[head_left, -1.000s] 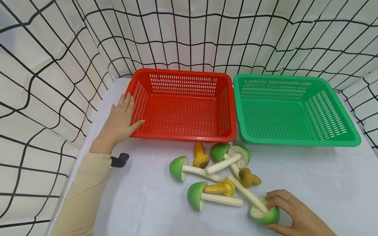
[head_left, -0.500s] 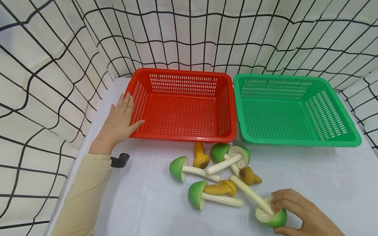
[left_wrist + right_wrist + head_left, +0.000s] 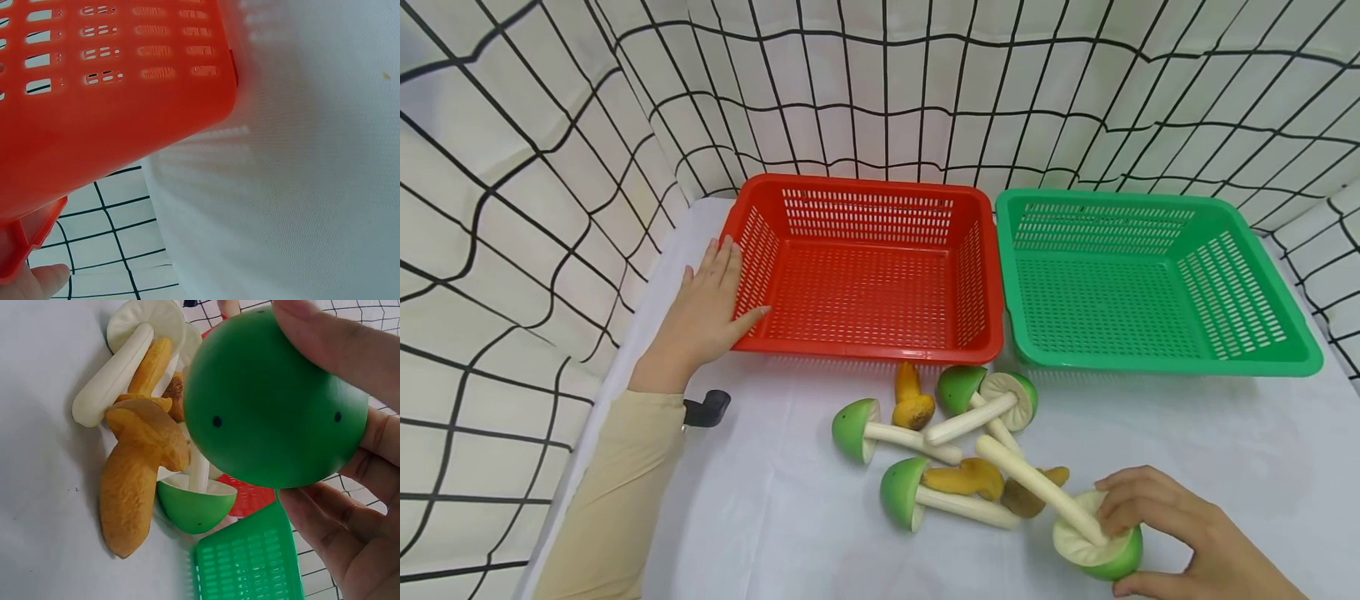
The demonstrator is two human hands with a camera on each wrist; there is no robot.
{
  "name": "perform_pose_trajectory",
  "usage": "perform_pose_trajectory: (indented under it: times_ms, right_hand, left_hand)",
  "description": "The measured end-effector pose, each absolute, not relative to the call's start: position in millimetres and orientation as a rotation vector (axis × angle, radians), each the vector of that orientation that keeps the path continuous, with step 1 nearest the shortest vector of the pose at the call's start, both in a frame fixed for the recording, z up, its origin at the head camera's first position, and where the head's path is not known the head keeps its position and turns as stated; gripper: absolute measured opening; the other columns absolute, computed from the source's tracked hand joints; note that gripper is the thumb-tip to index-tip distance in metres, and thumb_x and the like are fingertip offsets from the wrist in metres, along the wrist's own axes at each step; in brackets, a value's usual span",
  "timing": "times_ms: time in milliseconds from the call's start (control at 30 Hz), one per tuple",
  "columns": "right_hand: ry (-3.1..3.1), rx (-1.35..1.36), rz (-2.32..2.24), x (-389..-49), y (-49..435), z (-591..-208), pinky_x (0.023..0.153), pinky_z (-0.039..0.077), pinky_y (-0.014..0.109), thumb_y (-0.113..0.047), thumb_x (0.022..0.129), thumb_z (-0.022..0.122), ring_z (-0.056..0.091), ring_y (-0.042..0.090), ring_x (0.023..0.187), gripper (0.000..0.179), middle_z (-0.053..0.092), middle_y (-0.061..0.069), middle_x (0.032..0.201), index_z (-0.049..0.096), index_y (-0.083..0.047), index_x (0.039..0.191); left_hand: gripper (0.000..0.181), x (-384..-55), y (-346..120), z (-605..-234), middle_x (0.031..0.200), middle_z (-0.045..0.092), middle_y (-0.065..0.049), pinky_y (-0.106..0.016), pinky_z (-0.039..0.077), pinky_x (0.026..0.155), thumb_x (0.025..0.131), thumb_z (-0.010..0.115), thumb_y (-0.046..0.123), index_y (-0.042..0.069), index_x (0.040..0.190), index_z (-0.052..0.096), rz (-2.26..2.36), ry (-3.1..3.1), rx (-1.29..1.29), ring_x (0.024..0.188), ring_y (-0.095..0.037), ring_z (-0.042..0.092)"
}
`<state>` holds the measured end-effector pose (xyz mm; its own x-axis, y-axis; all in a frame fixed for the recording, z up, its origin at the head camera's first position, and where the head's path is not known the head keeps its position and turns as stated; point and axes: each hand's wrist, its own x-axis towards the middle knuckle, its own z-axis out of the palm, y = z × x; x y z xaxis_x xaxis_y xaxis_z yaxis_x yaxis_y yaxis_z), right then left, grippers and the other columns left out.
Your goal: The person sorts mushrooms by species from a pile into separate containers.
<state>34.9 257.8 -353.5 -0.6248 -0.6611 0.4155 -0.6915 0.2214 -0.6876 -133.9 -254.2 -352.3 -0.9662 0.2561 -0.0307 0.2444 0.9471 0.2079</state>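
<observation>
Right hand (image 3: 1180, 533) cups the green-capped toy mushroom (image 3: 1097, 546) by its smooth, light-looking cap, the best grip; left hand (image 3: 703, 312) lies flat against the red basket (image 3: 865, 350).

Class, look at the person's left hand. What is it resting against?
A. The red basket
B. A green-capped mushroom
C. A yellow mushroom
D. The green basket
A. The left hand lies flat with straight fingers against the left wall of the red basket, while the right hand grips a green-capped mushroom.
</observation>
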Motion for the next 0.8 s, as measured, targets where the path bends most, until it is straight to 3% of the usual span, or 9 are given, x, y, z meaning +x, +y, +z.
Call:
perform_pose_trajectory:
  times_ms: [400,800]
  right_hand:
    - [-2.188,1.398,1.399,0.8,230.0,-336.3,0.096,0.040,0.017,-0.021,0.066,0.084,0.053,0.016,0.111,0.037,0.063,0.008,0.098,0.066,0.000,0.091]
    - [-2.228,1.368,1.273,-23.9,231.7,-336.2,0.096,0.040,0.018,-0.032,0.069,0.082,0.054,0.016,0.111,0.042,0.063,0.008,0.098,0.067,-0.001,0.092]
  left_hand:
    - [0.086,-134.0,-254.3,-352.3,0.154,-0.001,-0.027,-0.064,0.002,0.108,0.095,0.048,0.042,-0.011,0.146,0.003,0.321,3.037,0.383,0.142,-0.034,-0.012]
    - [0.086,-133.0,-253.7,-351.2,0.154,0.000,-0.026,-0.064,-0.002,0.108,0.095,0.048,0.043,-0.011,0.146,0.003,0.307,3.035,0.377,0.142,-0.033,-0.013]
